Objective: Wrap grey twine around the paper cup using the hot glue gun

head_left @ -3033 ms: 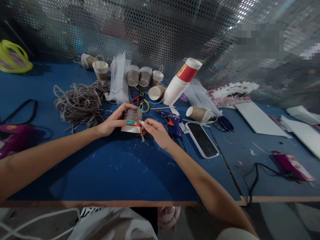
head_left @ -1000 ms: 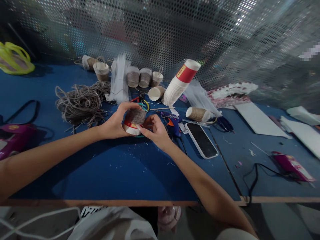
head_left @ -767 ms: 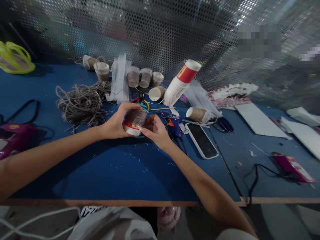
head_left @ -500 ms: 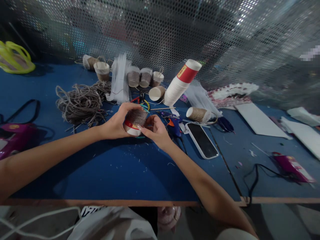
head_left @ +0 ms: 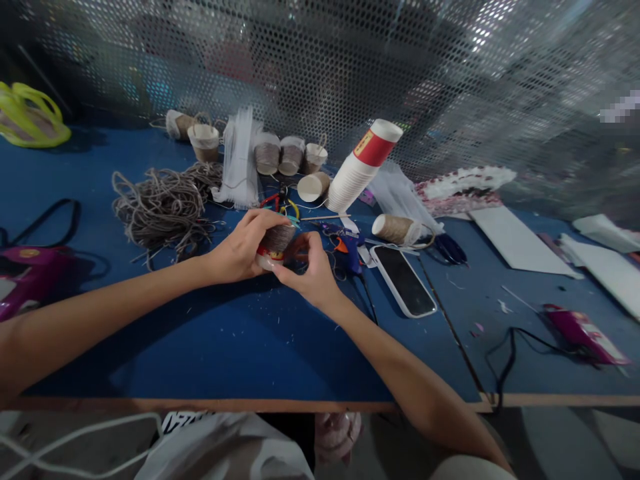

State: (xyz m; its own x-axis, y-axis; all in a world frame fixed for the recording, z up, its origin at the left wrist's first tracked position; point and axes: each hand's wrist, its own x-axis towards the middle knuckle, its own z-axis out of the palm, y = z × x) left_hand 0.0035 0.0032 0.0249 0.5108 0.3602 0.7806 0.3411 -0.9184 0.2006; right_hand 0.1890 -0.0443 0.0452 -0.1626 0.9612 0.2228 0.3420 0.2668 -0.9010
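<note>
Both hands meet on a small paper cup wrapped in grey-brown twine (head_left: 277, 239), held just above the blue table (head_left: 210, 340). My left hand (head_left: 240, 247) curls over the cup from the left and top, fingers closed round it. From the right, my right hand (head_left: 310, 267) pinches the cup's red-and-white rim, thumb and fingers pressed on it. Much of the cup is hidden by the fingers.
A tangle of grey twine (head_left: 160, 207) lies at the left. Behind are several wrapped cups (head_left: 280, 157), a leaning stack of paper cups (head_left: 360, 167), a blue glue gun (head_left: 347, 247), a phone (head_left: 403, 280), pink tools (head_left: 583, 330), and a mesh screen (head_left: 320, 60).
The cup has gone from standing on the table to tipped in both hands. My left hand has closed further over it and my right hand has come up to the rim.
</note>
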